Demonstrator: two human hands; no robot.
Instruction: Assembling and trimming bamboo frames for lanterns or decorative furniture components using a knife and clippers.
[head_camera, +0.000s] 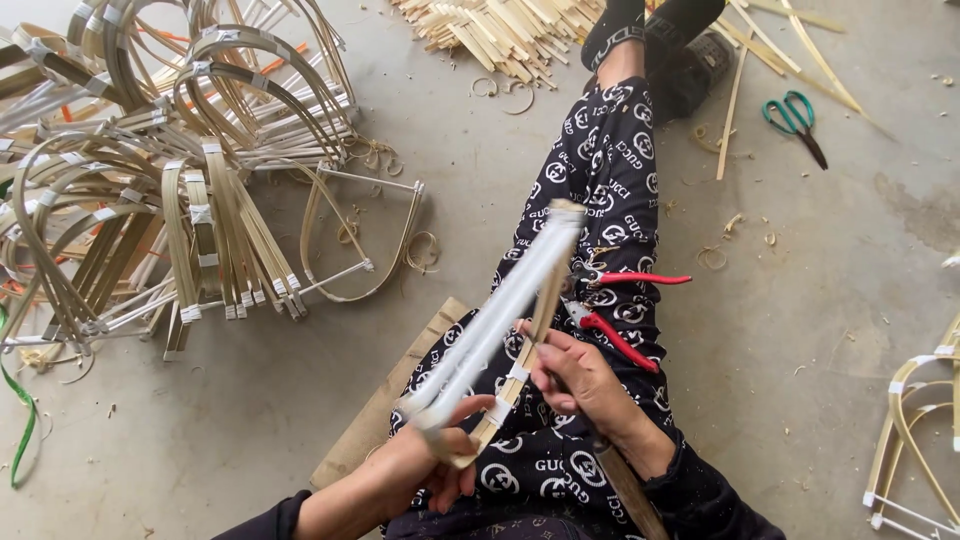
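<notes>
Open concrete floor (820, 330) is left to the right of the outstretched patterned leg (600, 200), while a heap of bent bamboo frames (150, 180) is crowded along the left edge. One bundle of white-wrapped bamboo strips (500, 310) is held over the lap, its long axis slanted up and away to the right. Its near end is clasped in the closed left hand (420, 465), its middle is pinched by the right hand (580, 380); one red-handled pliers (620, 310) and one green scissors (795, 120) are counted.

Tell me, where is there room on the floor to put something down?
Bare floor lies right of the leg, below the green scissors. More lies below the bent frames pile. That pile is crowded, like the strips.
</notes>
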